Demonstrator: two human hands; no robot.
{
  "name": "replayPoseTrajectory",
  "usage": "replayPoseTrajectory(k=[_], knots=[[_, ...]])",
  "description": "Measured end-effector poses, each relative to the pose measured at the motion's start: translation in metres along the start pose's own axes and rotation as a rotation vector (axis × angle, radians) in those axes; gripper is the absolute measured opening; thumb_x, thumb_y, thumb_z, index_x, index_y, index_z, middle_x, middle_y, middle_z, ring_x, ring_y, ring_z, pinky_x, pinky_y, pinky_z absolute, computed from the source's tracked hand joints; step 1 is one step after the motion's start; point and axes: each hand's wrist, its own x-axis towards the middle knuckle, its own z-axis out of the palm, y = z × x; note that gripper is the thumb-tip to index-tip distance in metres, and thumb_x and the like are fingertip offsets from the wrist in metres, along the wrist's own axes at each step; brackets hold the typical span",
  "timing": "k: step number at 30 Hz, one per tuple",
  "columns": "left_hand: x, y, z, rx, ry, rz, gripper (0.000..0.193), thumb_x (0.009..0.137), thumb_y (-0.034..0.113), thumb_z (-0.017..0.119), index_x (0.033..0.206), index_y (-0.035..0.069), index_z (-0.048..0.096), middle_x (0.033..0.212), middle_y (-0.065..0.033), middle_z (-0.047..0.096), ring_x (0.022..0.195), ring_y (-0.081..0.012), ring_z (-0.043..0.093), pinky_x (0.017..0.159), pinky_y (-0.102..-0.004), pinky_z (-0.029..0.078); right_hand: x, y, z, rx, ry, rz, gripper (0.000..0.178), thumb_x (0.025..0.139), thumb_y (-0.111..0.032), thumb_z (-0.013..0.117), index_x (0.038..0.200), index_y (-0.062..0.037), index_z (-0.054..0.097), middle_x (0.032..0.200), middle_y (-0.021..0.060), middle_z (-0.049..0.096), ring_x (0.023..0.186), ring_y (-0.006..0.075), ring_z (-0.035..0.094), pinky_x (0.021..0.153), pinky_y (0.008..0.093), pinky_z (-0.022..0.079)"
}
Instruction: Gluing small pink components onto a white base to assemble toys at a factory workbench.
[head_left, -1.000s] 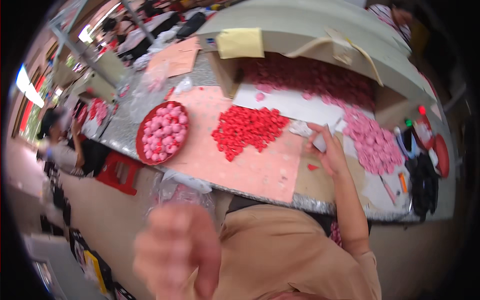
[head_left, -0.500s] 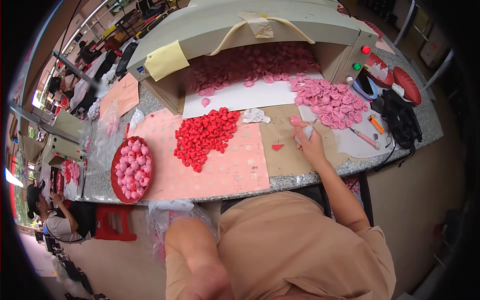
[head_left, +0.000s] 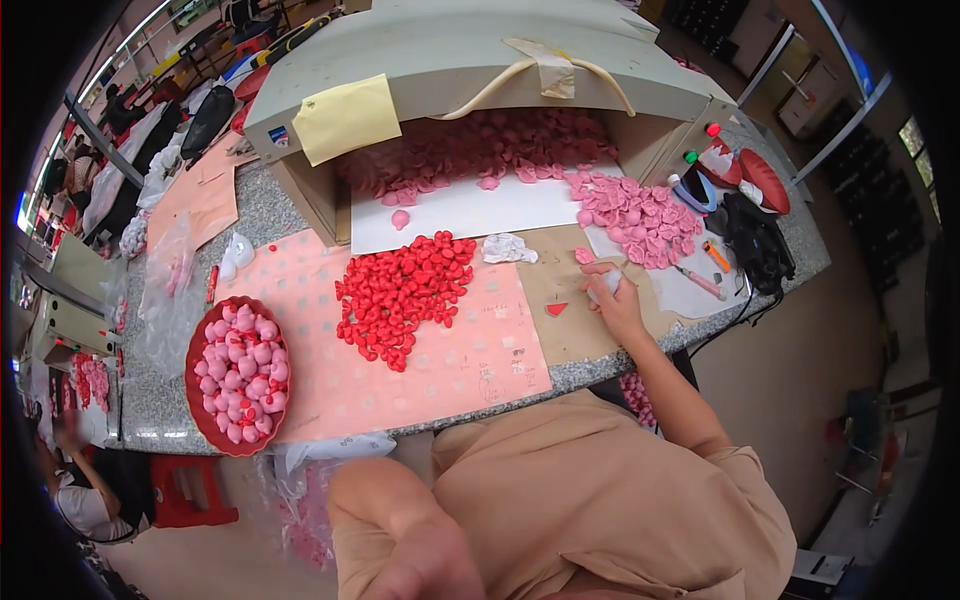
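My right hand (head_left: 624, 306) is over the brown paper (head_left: 580, 338), closed round a small white bottle (head_left: 604, 287). One pink petal-like piece (head_left: 584, 256) lies just beyond its fingers, and a flat red scrap (head_left: 557, 310) rests to its left. My left hand (head_left: 436, 562) is raised near the lower edge, away from the table; its fingers are blurred and partly out of view. Left of the brown paper, a heap of small red pieces (head_left: 405, 297) covers part of a pink sheet (head_left: 470, 385). Pink pieces (head_left: 640, 222) are piled beyond my right hand.
A grey box-shaped machine (head_left: 450, 75) stands at the back, with more pink pieces inside. At left is a red bowl (head_left: 198, 418) of pink-and-red pieces. A crumpled tissue (head_left: 508, 248), a cutter (head_left: 702, 284) and a black bag (head_left: 750, 240) lie about. A person sits far left.
The view has swung, so the table items sit differently in the picture. My right hand still holds the white bottle over the brown paper, and my left hand stays raised near the lower edge.
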Motion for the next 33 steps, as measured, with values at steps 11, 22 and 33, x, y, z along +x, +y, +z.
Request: replayPoseTrajectory(k=[11, 22, 33], knots=[[-0.149, -0.096, -0.13, 0.623, -1.209, -1.344, 0.068, 0.076, 0.024, 0.069, 0.134, 0.006, 0.037, 0.135, -0.0251, 0.034, 0.121, -0.0414, 0.037, 0.099, -0.0476, 0.034, -0.002, -0.005, -0.003, -0.11, 0.059, -0.067, 0.017, 0.089, -0.016, 0.057, 0.097, -0.0016, 0.06, 0.069, -0.0014, 0.055, 0.054, 0.0042, 0.047, 0.049, 0.0196, 0.039], [-0.29, -0.227, -0.222, 1.068, -1.461, -1.343, 0.049, 0.083, 0.046, 0.055, 0.116, 0.011, 0.057, 0.112, -0.0123, 0.061, 0.104, -0.0338, 0.055, 0.092, -0.0405, 0.041, -0.002, 0.004, -0.008, -0.14, -0.045, -0.073, 0.018, 0.086, -0.014, 0.056, 0.097, -0.0002, 0.06, 0.076, 0.0003, 0.061, 0.063, 0.0054, 0.052, 0.058, 0.0207, 0.043], [-0.302, -0.231, -0.212, 1.152, -1.636, -0.992, 0.042, 0.081, 0.042, 0.056, 0.111, 0.013, 0.061, 0.107, -0.0097, 0.064, 0.1, -0.03, 0.059, 0.085, -0.0415, 0.045, 0.006, -0.002, -0.018, -0.057, -0.109, -0.039, 0.016, 0.084, -0.008, 0.058, 0.096, 0.0007, 0.06, 0.079, 0.0022, 0.061, 0.071, 0.0069, 0.055, 0.064, 0.0223, 0.045]])
